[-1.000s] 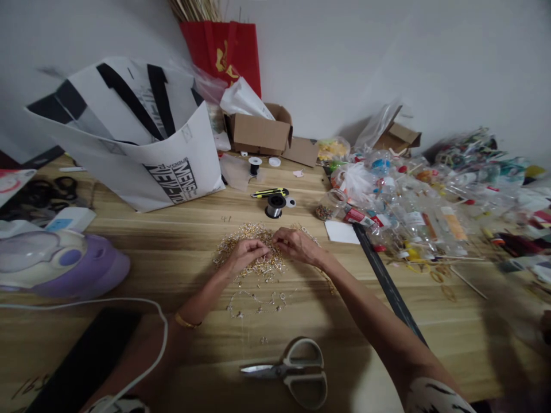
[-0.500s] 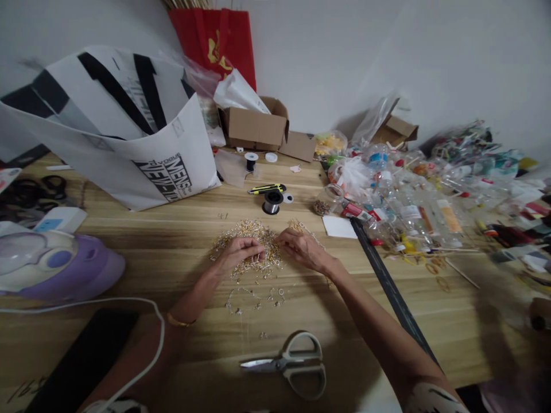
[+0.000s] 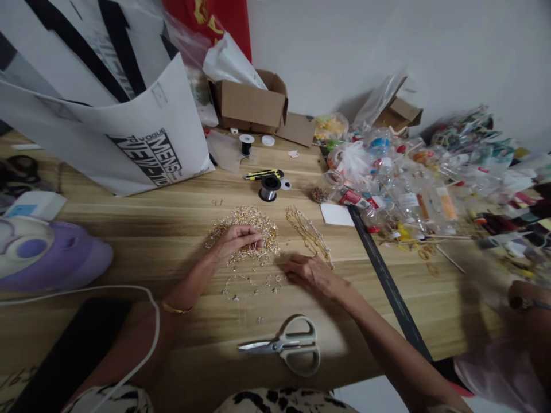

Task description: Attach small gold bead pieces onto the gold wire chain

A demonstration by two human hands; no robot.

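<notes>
Glittering bits [image 3: 252, 217] lie under the left hand [image 3: 239, 240], a chain [image 3: 248, 295] beside the right hand [image 3: 313, 275]. From here, I can't tell whether either grasps anything.

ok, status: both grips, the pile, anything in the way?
Left grip at the gold-and-silver pile, contents unclear. Right grip beside the silver chain. Scissors nearer the wearer, clear of both.

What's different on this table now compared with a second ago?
The right hand has moved from the right edge of the bead pile toward the person, uncovering more of the gold chains; whether it holds anything is unclear. The left hand stayed over the pile, and the scissors and wire spool stayed put.
</notes>
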